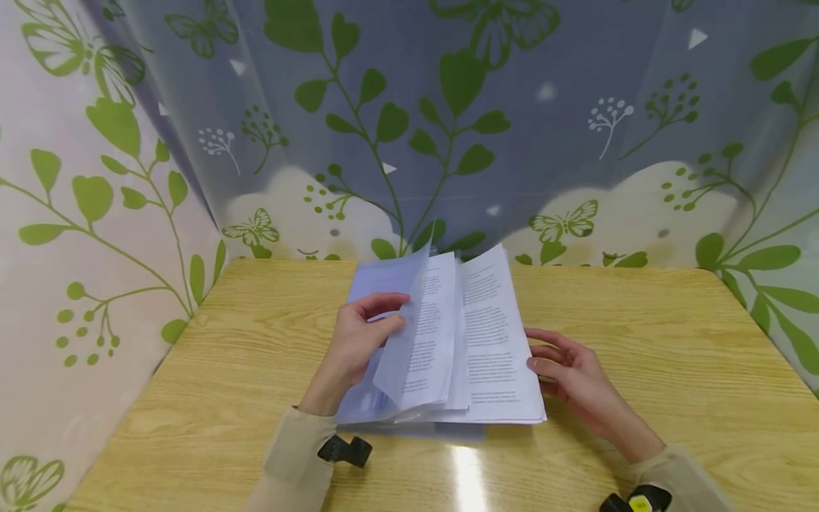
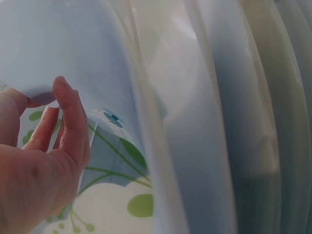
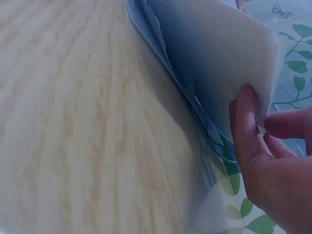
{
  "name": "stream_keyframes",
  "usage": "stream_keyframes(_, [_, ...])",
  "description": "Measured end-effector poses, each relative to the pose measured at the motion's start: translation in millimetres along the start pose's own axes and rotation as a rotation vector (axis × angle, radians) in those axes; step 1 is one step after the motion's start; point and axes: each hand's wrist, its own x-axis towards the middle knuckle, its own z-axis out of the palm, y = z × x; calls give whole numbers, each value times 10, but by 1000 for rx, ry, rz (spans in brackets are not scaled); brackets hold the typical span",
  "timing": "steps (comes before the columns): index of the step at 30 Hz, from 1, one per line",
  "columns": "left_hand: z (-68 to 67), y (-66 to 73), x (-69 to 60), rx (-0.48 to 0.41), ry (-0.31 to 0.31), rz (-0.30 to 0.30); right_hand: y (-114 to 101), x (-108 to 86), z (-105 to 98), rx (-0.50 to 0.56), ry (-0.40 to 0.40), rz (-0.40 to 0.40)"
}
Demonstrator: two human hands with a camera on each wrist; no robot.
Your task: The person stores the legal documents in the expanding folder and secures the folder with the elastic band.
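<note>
A translucent bluish plastic folder (image 1: 365,284) lies opened on the table, with several leaves standing up from it. My left hand (image 1: 360,338) pinches the edge of one clear leaf (image 1: 399,363), which bends upward. In the left wrist view, that hand (image 2: 53,151) has thumb and fingers at the leaf's edge, and more curved leaves (image 2: 195,122) fan out to the right. Printed papers (image 1: 495,341) lean out on the folder's right side. My right hand (image 1: 579,380) pinches their right edge between thumb and fingers, as the papers (image 3: 219,58) in the right wrist view show.
The wooden table (image 1: 672,341) extends on both sides of the folder. Behind it hangs a patterned curtain (image 1: 563,142) with leaves and butterflies, and another patterned panel (image 1: 83,249) stands at the left. Dark straps (image 1: 345,450) are on both wrists.
</note>
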Motion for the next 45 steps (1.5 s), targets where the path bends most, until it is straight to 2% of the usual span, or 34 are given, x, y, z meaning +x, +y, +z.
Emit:
stream_keyframes(8, [-30, 7, 9, 6, 7, -10, -29, 40, 53, -39, 8, 35])
stream_keyframes(23, [-38, 10, 4, 4, 13, -11, -19, 62, 133, -53, 23, 47])
stream_keyframes(34, [-44, 7, -2, -18, 1, 8, -13, 86, 182, -46, 14, 30])
stream_keyframes(45, [-45, 6, 6, 0, 1, -3, -11, 141, 254, -35, -11, 21])
